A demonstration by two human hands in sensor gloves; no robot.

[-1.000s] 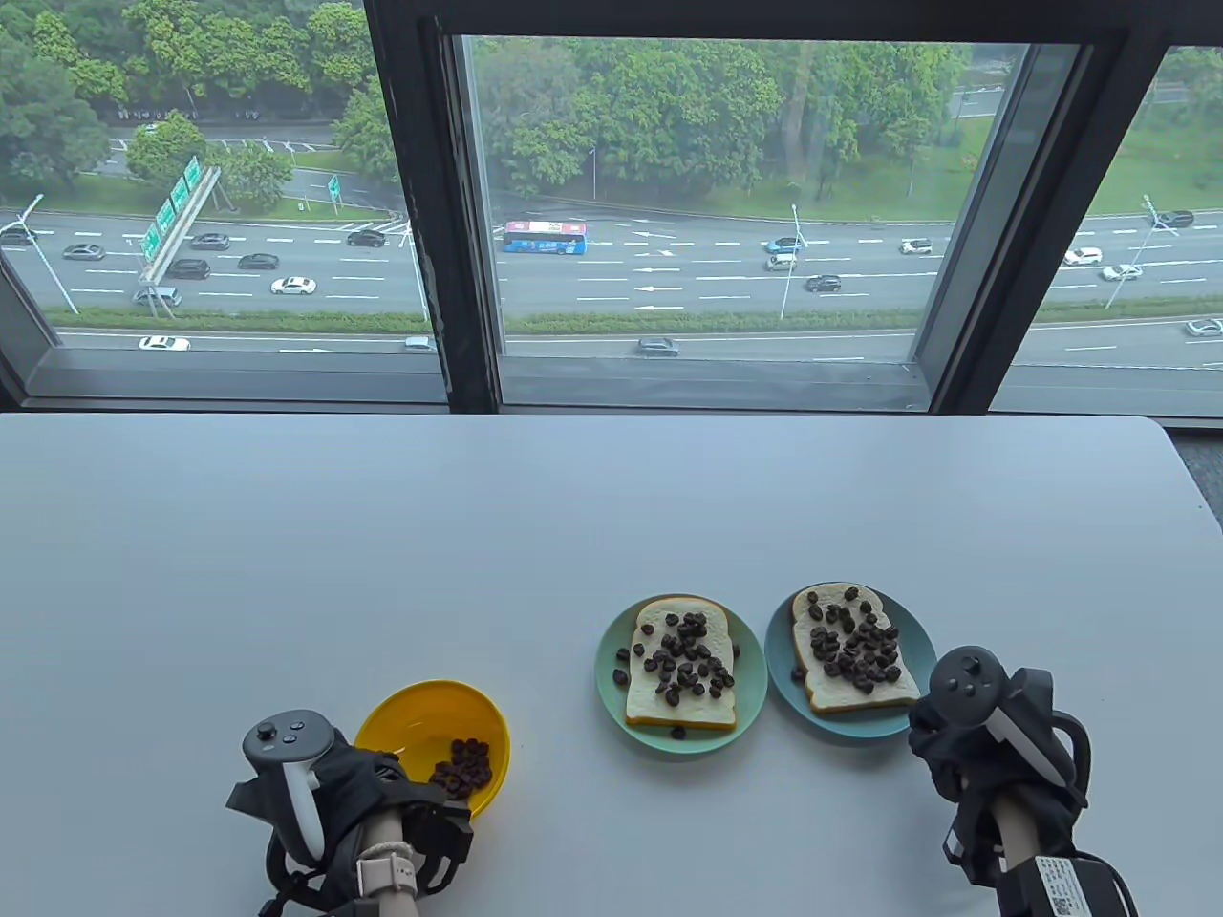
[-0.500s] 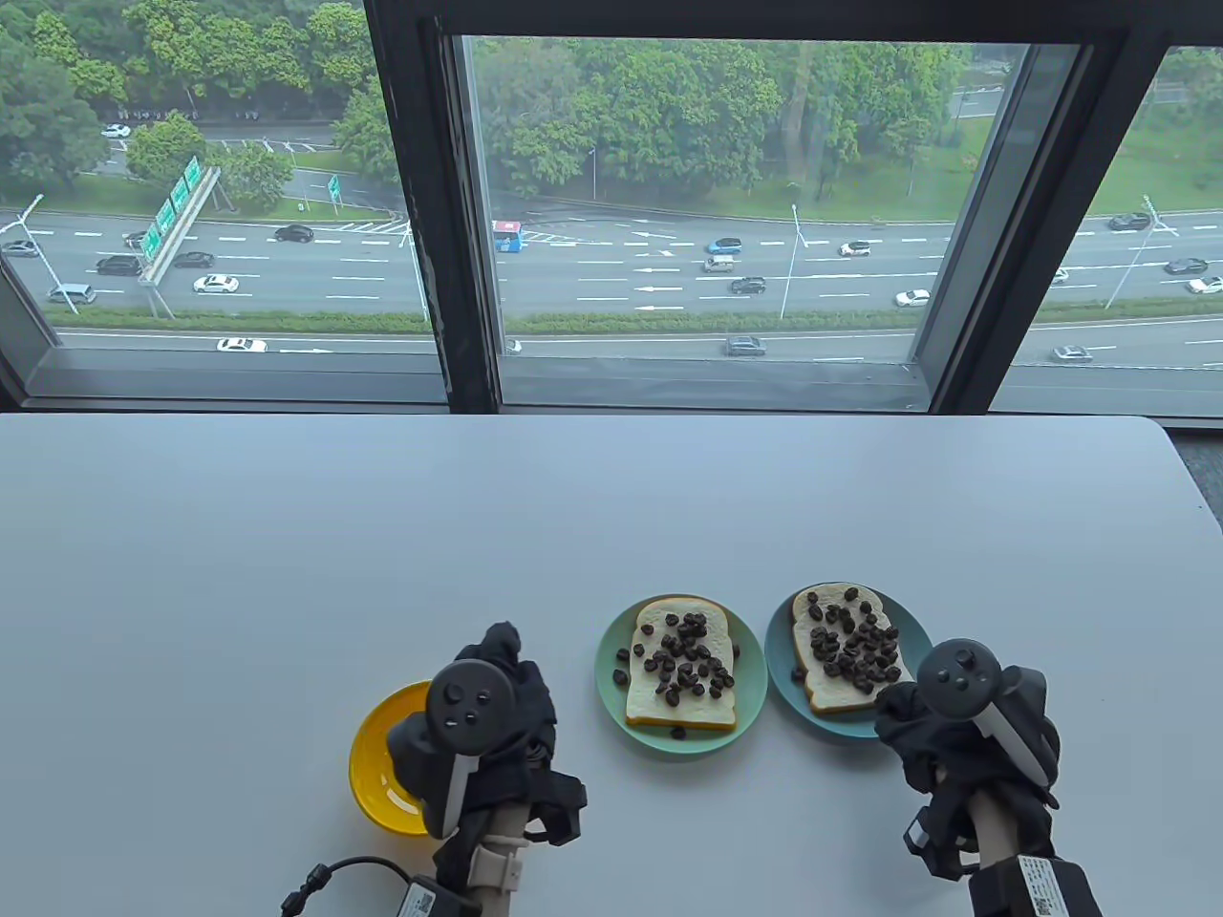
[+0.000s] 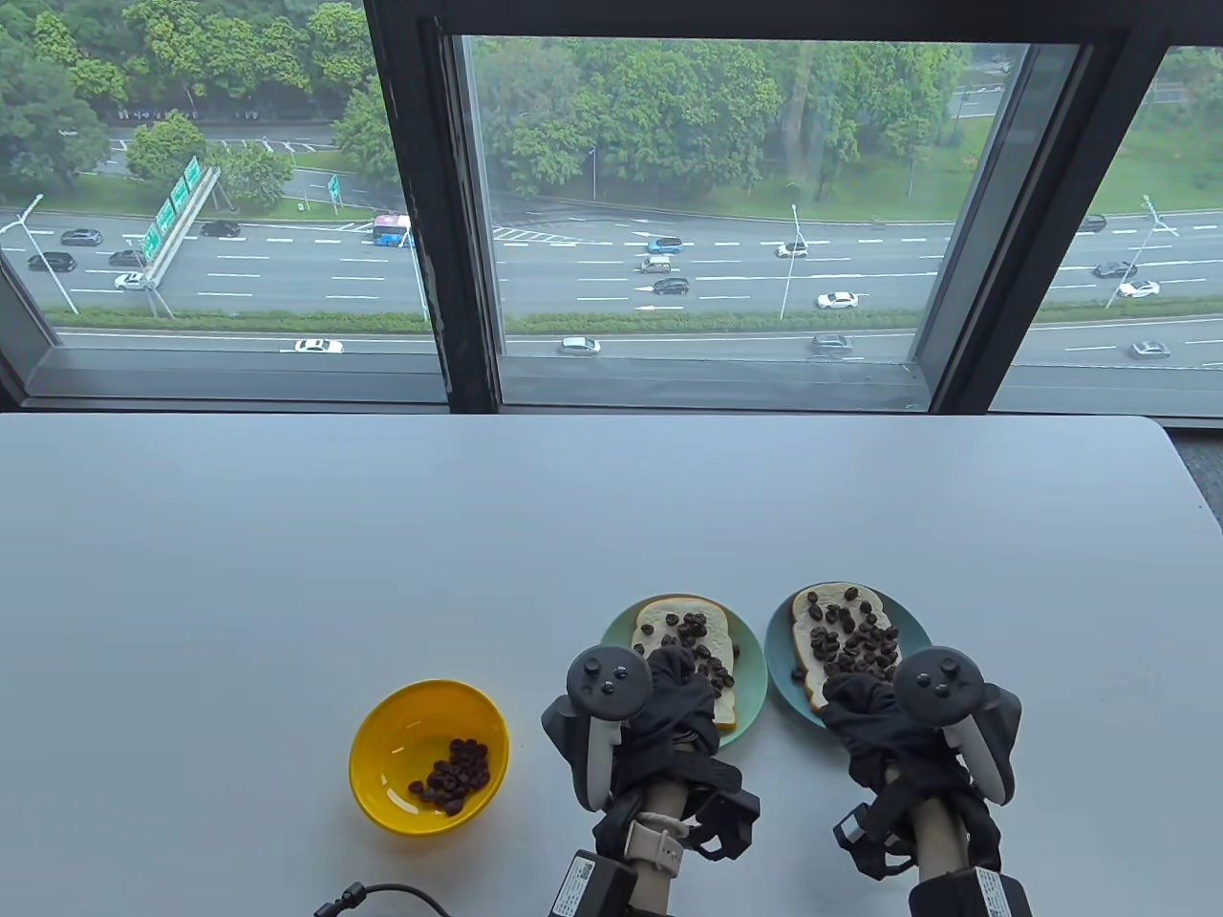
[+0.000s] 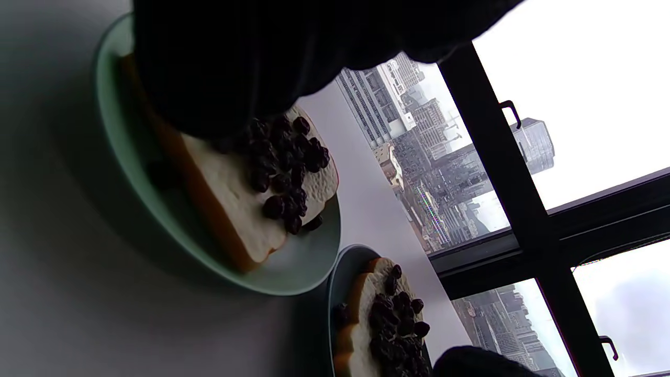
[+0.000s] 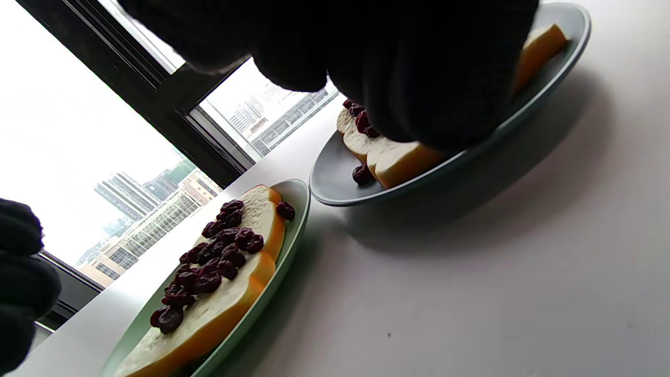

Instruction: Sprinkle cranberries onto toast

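A yellow bowl (image 3: pixel 382 755) holds a small heap of dark cranberries (image 3: pixel 452 778). Two toasts covered in cranberries lie on plates: the left toast (image 3: pixel 702 626) on a green plate (image 3: pixel 755 669), the right toast (image 3: pixel 850 630) on a blue plate (image 3: pixel 917 635). My left hand (image 3: pixel 674 664) hovers over the left toast's near half with fingers bunched; what they pinch is hidden. The left wrist view shows the glove (image 4: pixel 235 78) just above that toast (image 4: pixel 235 209). My right hand (image 3: pixel 850 690) hangs with fingers curled over the right toast's near edge (image 5: pixel 398 162).
The white table (image 3: pixel 382 535) runs back to a window wall. A black cable (image 3: pixel 382 893) lies at the front edge near the bowl. One loose cranberry (image 5: pixel 361 174) lies on the blue plate (image 5: pixel 335 193) beside the toast.
My left hand rose from the yellow bowl and moved right to above the left toast. My right hand shifted left and forward onto the near edge of the right toast.
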